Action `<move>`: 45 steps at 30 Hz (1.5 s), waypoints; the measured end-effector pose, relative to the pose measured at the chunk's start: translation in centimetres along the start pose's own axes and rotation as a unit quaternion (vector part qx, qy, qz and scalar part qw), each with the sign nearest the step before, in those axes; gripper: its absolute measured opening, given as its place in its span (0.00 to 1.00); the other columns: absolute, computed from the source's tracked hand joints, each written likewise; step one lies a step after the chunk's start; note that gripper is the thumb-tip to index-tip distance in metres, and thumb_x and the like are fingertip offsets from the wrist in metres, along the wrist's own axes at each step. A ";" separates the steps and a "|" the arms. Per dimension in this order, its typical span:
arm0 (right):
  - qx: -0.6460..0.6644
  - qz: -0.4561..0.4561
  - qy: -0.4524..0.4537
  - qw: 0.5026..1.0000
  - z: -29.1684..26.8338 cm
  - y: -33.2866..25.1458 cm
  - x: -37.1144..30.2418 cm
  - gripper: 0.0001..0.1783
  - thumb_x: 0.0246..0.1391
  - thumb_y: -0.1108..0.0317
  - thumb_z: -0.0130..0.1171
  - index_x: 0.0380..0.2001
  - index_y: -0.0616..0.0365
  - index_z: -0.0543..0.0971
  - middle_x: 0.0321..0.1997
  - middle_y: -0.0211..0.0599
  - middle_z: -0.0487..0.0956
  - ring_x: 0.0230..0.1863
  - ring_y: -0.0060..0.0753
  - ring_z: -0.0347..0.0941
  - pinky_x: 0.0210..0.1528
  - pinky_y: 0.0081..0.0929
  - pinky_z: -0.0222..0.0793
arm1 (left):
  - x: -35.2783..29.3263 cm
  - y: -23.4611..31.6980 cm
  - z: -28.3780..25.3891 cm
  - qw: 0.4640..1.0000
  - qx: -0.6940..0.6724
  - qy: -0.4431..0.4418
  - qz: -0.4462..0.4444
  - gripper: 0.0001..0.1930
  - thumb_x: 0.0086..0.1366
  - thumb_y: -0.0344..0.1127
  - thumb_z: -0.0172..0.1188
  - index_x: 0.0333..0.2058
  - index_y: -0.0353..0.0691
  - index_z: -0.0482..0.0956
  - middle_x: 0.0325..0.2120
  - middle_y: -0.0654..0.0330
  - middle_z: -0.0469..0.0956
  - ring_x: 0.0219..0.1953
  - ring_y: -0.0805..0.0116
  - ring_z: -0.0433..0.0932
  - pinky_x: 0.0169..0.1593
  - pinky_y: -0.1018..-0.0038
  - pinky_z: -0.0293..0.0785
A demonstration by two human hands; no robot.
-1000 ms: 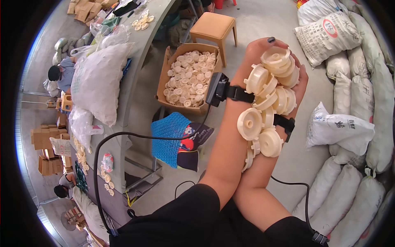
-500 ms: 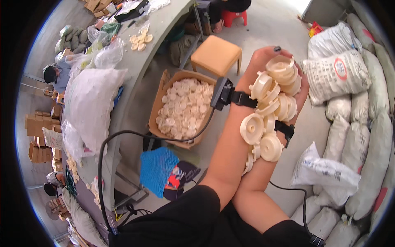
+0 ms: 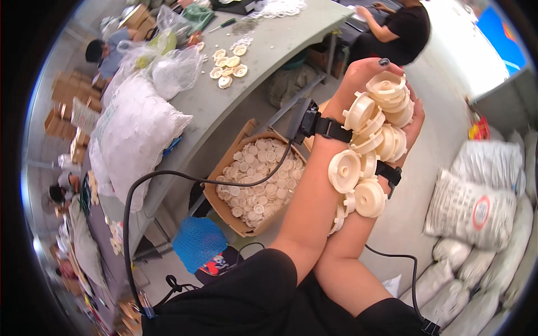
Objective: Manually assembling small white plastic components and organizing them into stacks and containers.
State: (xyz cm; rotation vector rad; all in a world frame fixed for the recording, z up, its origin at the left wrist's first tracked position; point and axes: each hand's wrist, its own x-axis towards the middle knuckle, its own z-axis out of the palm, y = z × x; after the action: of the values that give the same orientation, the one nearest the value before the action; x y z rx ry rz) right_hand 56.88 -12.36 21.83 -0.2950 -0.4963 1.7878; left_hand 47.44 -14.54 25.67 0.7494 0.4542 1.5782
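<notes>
A pile of cream-coloured round plastic caps [image 3: 370, 197] lies along my two forearms and up into my cupped hands. My left hand [image 3: 354, 84] curves around the pile's upper left side, its thumb bent over the topmost caps. On the other side my right hand [image 3: 415, 119] supports the caps, with its fingertips showing beyond them. The palms are hidden under the pile. Both wrists wear black straps, and the left strap carries a small black device [image 3: 305, 120] with a cable.
Left of my arms stands an open cardboard box [image 3: 246, 227] full of similar pale discs. A long grey table [image 3: 252, 45] carries a large white sack [image 3: 134, 129] and several loose caps [image 3: 225, 67]. Stuffed sacks [image 3: 473, 210] line the right. A person [image 3: 395, 31] sits ahead.
My view has swung so that the seated person shows more fully, while the box and right-hand sacks sit lower. The tan stool is now mostly hidden behind my arm. My hands keep their hold.
</notes>
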 end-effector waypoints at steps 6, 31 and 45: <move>-0.009 0.100 -0.044 0.994 2.2 3.1 12.2 0.26 0.60 0.52 0.38 0.50 0.61 0.67 0.51 0.41 0.72 0.53 0.38 0.68 0.57 0.35 0.63 | 10.0 3.1 -6.7 0.993 -0.039 0.049 0.096 0.22 0.59 0.50 0.50 0.38 0.34 0.74 0.34 0.53 0.77 0.36 0.63 0.77 0.43 0.69 0.74; -0.008 0.223 -0.142 0.964 -3.3 0.1 42.7 0.23 0.59 0.55 0.42 0.45 0.65 0.71 0.47 0.41 0.75 0.49 0.35 0.70 0.55 0.31 0.63 | 35.6 -0.9 -13.1 0.957 -0.094 0.176 0.208 0.17 0.59 0.44 0.54 0.35 0.33 0.75 0.31 0.54 0.77 0.34 0.63 0.77 0.40 0.70 0.74; -0.695 0.177 -0.252 0.649 -4.5 -10.7 42.3 0.16 0.52 0.67 0.50 0.44 0.59 0.70 0.43 0.47 0.71 0.46 0.47 0.68 0.47 0.34 0.65 | 47.4 2.1 -18.3 0.944 0.045 0.148 0.292 0.19 0.64 0.44 0.41 0.39 0.33 0.72 0.38 0.53 0.73 0.42 0.58 0.73 0.49 0.64 0.71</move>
State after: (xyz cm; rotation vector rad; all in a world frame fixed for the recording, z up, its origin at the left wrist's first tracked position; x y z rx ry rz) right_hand 56.52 31.32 25.39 -0.9926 -2.3541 1.4341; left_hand 32.33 33.97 23.70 0.7572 0.5561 2.2585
